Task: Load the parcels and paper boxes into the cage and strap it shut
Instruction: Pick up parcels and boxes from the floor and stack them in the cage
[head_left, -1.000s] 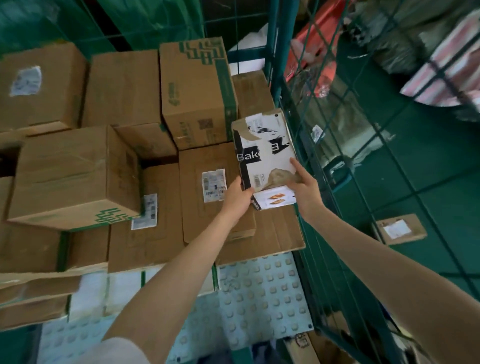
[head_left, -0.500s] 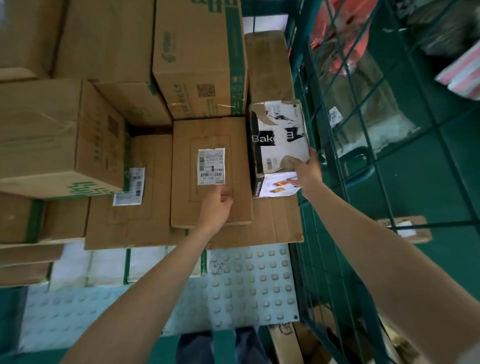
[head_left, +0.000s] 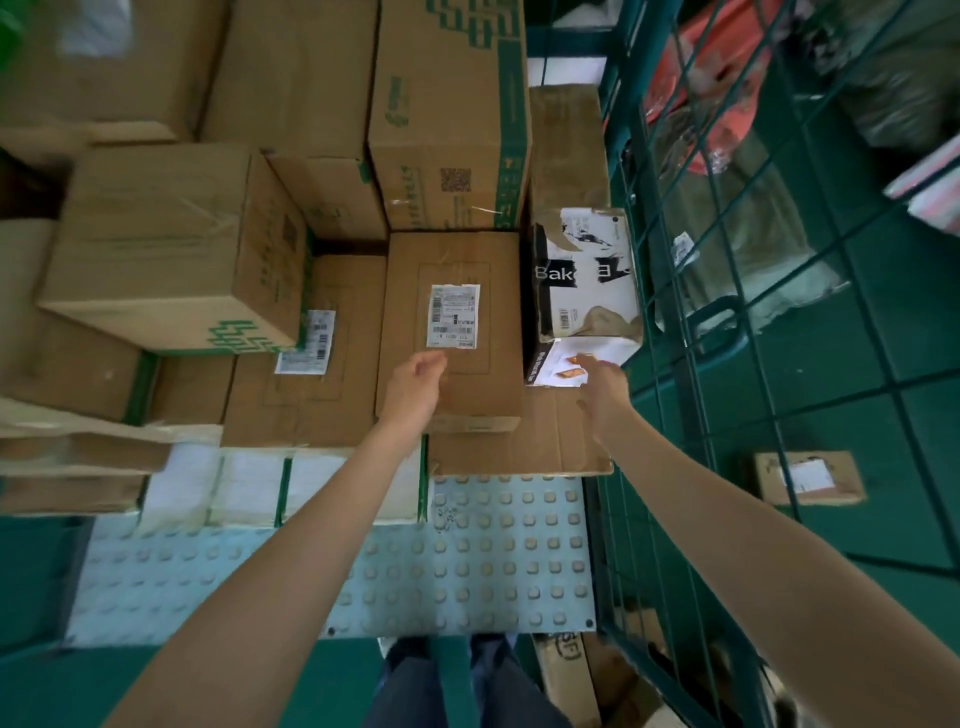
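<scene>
So the black-and-white box (head_left: 584, 280) sits inside the cage, right up against the green mesh wall (head_left: 727, 260) on the right side. I can read "Bake" in white letters on its black band, and then the wrapping is torn. It's got a small barcode sticker low on the top face and orange pictures on the white end that faces the person.

The right hand (head_left: 600, 387) is at that white end with relaxed fingers, gripping nothing. It's too blurry to say whether the fingertips actually touch. The left hand (head_left: 415, 387) hovers loosely curled and empty over the near edge of the flat brown box (head_left: 452, 332) just beside it. That one has a white shipping label with barcodes, but the print is too small to read.

Behind them stands a tall carton (head_left: 447, 114) with green print and a QR code. Toward the cage's left side there's another carton (head_left: 171, 244) with a green logo. The studded floor plate (head_left: 467, 561) shows at the front edge. A small labelled parcel (head_left: 808, 477) lies outside the mesh.
</scene>
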